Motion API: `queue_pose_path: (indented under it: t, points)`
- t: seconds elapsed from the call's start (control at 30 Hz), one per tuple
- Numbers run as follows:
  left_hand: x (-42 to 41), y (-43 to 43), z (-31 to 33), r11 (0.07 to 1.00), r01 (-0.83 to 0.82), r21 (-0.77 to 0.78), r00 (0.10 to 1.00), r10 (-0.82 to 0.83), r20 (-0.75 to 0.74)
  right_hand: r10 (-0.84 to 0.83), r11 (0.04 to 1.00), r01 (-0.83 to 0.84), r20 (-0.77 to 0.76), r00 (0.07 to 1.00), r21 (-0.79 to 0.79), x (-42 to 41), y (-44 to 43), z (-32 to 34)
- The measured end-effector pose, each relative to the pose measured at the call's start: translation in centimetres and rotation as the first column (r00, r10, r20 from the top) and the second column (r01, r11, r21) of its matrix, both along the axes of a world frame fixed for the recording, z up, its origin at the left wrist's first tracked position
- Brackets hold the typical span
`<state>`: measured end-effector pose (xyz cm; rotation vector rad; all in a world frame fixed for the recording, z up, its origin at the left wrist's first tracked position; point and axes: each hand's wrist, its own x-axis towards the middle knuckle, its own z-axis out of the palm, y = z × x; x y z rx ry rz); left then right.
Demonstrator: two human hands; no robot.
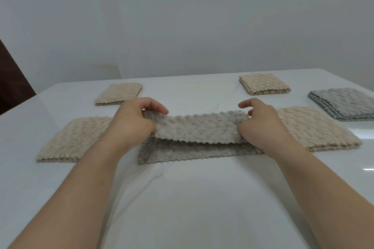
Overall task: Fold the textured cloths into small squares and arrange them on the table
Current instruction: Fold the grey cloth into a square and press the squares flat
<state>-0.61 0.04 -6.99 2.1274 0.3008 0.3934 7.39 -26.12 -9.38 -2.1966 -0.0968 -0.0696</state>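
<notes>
White, glossy table (182, 204) with faint grey veining, set against a plain pale wall (182, 16); a dark brown panel (12, 79) at the far left edge may be a door or furniture, the view being too partial to say which. At the table's centre lies the grey cloth (198, 133), a long folded strip whose lower layer rests on the surface while its upper layer is raised just above it. The left hand (133, 121) pinches the upper layer's left end between thumb and curled fingers; the right hand (261, 125) pinches its right end likewise. Touching or nearly touching the grey cloth on either side lie the left beige cloth (77, 139) and the right beige cloth (315, 127), both folded. Beyond it, well apart, sit the far-left beige square (119, 93) and the far-right beige square (263, 84). A blue-grey folded cloth (344, 105) lies beyond the right beige cloth.
</notes>
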Motion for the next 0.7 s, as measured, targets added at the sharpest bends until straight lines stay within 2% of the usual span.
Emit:
queue_pose_path:
  t: [0.13,0.27,0.4,0.7]
  points:
    - [-0.1,-0.2,-0.4,0.986,0.086,0.142,0.985,-0.063,-0.160,0.011,0.997,-0.008,0.045,0.999,-0.080,0.2,0.0,-0.4]
    - [-0.3,-0.5,-0.4,0.972,0.122,0.201,0.961,-0.065,-0.270,0.012,0.987,0.001,0.081,0.997,-0.161,0.4,0.0,-0.6]
    - [-0.3,-0.5,-0.5,0.964,0.162,0.211,0.943,-0.088,-0.320,0.056,0.973,-0.032,0.097,0.994,-0.227,0.8,0.2,-1.3]
    - [-0.5,-0.5,-0.1,0.962,0.173,0.211,0.935,-0.093,-0.342,0.078,0.965,-0.047,0.113,0.991,-0.260,0.8,0.0,-1.2]
